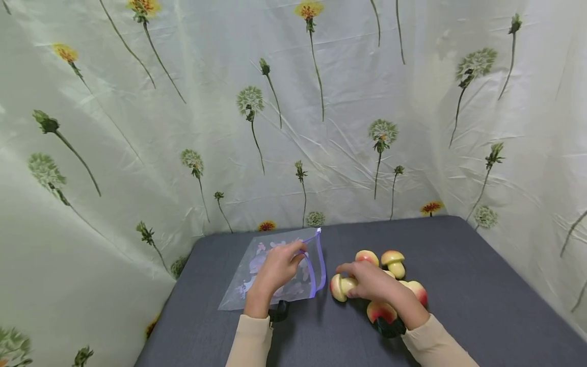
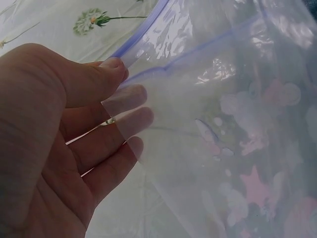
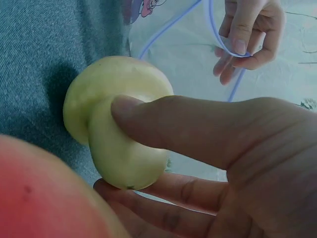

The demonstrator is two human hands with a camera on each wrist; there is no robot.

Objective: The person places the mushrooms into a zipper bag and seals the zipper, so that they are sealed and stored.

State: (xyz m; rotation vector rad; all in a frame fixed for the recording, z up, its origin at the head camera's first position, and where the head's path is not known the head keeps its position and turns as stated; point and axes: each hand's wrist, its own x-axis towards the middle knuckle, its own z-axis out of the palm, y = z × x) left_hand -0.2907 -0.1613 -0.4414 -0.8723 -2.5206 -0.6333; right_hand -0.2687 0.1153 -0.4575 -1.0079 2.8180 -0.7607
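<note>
A clear zip bag (image 1: 238, 288) with purple edging and pastel printed figures is on the left of the dark table, its mouth spread apart toward the right. My left hand (image 1: 278, 267) pinches the bag's purple rim between thumb and forefinger, the other fingers behind the film in the left wrist view. My right hand (image 1: 373, 281) grips a pale yellow toy mushroom (image 3: 111, 82), thumb on its stem and fingers around the far side. In the head view this mushroom's cap points left, toward the bag's mouth.
Several more red-and-yellow mushrooms lie around the right hand, among them one mushroom (image 1: 393, 261) behind it and another mushroom (image 1: 380, 310) under the wrist. The dark table (image 1: 468, 300) ends at a flower-printed curtain (image 1: 339, 168) at the back and sides.
</note>
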